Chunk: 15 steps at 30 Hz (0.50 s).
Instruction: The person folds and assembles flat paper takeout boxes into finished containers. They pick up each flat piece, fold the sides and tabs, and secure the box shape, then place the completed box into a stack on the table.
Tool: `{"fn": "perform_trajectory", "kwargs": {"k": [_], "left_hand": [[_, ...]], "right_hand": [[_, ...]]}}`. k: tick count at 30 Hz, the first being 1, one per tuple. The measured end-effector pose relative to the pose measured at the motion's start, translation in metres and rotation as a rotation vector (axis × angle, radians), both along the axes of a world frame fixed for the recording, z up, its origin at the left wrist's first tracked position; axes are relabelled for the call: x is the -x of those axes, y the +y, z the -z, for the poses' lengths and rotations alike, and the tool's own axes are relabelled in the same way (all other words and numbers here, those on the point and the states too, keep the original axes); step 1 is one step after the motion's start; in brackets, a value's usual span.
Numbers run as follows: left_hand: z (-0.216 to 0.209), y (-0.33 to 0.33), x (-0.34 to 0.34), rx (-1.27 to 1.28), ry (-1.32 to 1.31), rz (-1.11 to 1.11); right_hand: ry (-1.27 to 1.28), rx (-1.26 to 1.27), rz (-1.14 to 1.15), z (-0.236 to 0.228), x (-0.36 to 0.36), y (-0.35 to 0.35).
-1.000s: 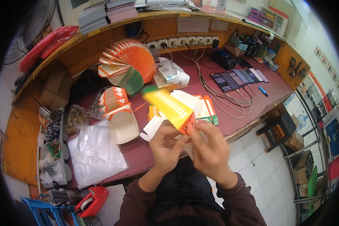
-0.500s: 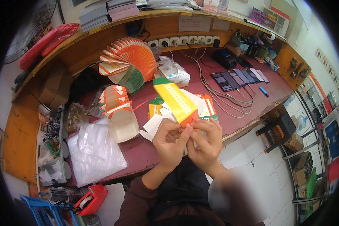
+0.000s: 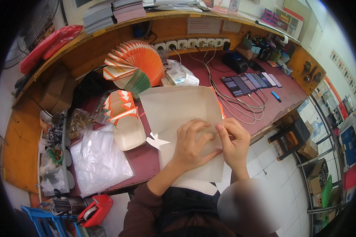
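A large carton blank (image 3: 166,104) lies spread in front of me, its plain off-white side up and an orange printed strip along its right edge. My left hand (image 3: 194,144) rests over the middle of the blank with its fingers spread and bent. At the right edge, my right hand (image 3: 235,144) pinches the card between thumb and fingers. White cut flaps (image 3: 158,141) stick out on the left side. Close by on the left stand several nested, formed paper food boxes (image 3: 129,134), white inside with orange scalloped rims.
Behind is a curved stack of orange and green boxes (image 3: 146,59). A clear plastic bag pile (image 3: 101,158) lies left, above a red tape dispenser (image 3: 95,210). At the right are a row of phones (image 3: 251,82), charging cables (image 3: 235,104) and a blue marker (image 3: 277,96).
The yellow, orange and green printed piece pinched upright between both hands is no longer seen; a broad plain card face is now spread under them. My right hand has moved right, apart from the left.
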State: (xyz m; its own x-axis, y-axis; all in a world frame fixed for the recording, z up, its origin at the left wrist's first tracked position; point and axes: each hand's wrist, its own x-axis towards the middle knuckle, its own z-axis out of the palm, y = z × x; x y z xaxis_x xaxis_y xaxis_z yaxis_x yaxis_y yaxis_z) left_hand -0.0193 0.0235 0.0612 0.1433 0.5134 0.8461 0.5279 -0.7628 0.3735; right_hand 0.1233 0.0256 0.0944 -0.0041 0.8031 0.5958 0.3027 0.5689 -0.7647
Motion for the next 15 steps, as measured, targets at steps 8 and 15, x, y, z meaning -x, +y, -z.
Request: {"fn": "perform_trajectory", "kwargs": {"k": [8, 15], "left_hand": [[0.008, 0.008, 0.0, -0.05, -0.323, 0.123], [0.006, -0.014, -0.001, 0.497, -0.813, 0.475]], "right_hand": [[-0.095, -0.235, 0.077, 0.0, -0.005, 0.005], [-0.148, -0.364, -0.02, 0.001, 0.002, -0.008]]}}
